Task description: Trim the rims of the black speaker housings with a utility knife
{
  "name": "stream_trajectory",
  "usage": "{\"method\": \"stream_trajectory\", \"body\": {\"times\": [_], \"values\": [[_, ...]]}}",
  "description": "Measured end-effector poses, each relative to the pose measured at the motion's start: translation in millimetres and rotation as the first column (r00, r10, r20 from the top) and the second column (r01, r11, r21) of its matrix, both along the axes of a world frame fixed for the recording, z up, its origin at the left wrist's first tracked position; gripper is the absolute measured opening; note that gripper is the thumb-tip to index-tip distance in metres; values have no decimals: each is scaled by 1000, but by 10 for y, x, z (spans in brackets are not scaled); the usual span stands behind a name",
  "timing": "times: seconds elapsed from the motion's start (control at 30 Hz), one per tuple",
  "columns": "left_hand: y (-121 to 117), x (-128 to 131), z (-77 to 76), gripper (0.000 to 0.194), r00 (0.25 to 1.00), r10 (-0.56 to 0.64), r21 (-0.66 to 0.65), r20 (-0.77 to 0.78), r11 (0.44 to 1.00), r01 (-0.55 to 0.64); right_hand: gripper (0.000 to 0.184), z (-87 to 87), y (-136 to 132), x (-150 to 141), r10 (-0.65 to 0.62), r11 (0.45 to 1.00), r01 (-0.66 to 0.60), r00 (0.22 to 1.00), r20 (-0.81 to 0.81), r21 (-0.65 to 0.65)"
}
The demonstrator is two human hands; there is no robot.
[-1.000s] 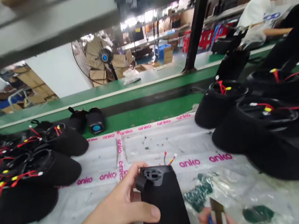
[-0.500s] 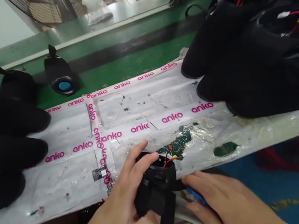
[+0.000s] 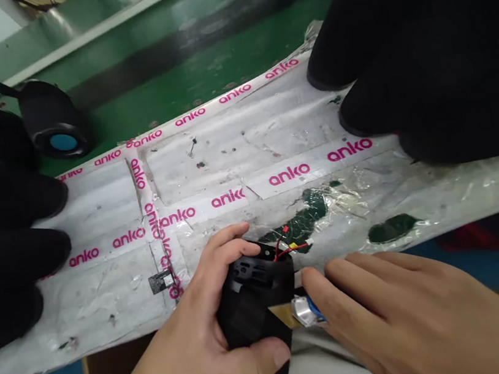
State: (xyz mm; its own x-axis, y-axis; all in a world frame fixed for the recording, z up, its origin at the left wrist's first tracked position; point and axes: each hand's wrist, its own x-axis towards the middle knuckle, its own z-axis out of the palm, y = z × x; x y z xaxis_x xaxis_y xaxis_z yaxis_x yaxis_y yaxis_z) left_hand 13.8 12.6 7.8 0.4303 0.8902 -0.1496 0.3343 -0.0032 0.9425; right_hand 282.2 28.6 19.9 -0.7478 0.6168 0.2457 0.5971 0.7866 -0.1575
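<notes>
My left hand [image 3: 223,333] is wrapped round a black speaker housing [image 3: 248,311], fingers over its far top edge and thumb across the near side. Thin red and black wires [image 3: 281,250] with small red, yellow and white connectors stick out of its open upper end. To the right, my right hand [image 3: 382,310] is closed on a small blue-and-silver tool [image 3: 308,310]; the fingers cover most of it, so its exact kind is unclear. A flat brownish strip [image 3: 282,315] shows between the tool and the housing's side.
White sheeting with pink "anko" tape [image 3: 202,181] covers the bench edge, torn in places. Dark fabric-covered cylinders stand at left [image 3: 9,258] and right [image 3: 436,61]. A black speaker with a blue end [image 3: 60,133] lies on the green surface [image 3: 179,85] behind. Below is a cardboard box [image 3: 112,370].
The view has tilted downward. The black strap hanging beside the housing no longer shows there. My right hand has turned, baring the tool's silver end by the housing.
</notes>
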Motion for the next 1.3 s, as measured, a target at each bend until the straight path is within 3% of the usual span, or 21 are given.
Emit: {"method": "stream_trajectory", "body": {"times": [0.2,0.5,0.87,1.03,1.3], "values": [[12,10,3,89,1000,1,17,16,1000,-1,46,-50,18,-4,6,999,-4,999,32,-43],[18,77,70,94,1000,-1,11,-26,1000,1,46,-51,-126,-99,-108,993,111,991,77,-43],[43,176,183,79,996,-3,-9,-84,1000,2,43,38,-137,-163,-187,980,195,973,139,-45],[35,204,169,72,995,1,38,-100,999,3,40,72,-55,-190,-140,984,152,982,128,-87],[31,210,61,61,992,115,22,59,993,-117,16,-61,-20,-99,-65,998,65,997,51,-7]]}}
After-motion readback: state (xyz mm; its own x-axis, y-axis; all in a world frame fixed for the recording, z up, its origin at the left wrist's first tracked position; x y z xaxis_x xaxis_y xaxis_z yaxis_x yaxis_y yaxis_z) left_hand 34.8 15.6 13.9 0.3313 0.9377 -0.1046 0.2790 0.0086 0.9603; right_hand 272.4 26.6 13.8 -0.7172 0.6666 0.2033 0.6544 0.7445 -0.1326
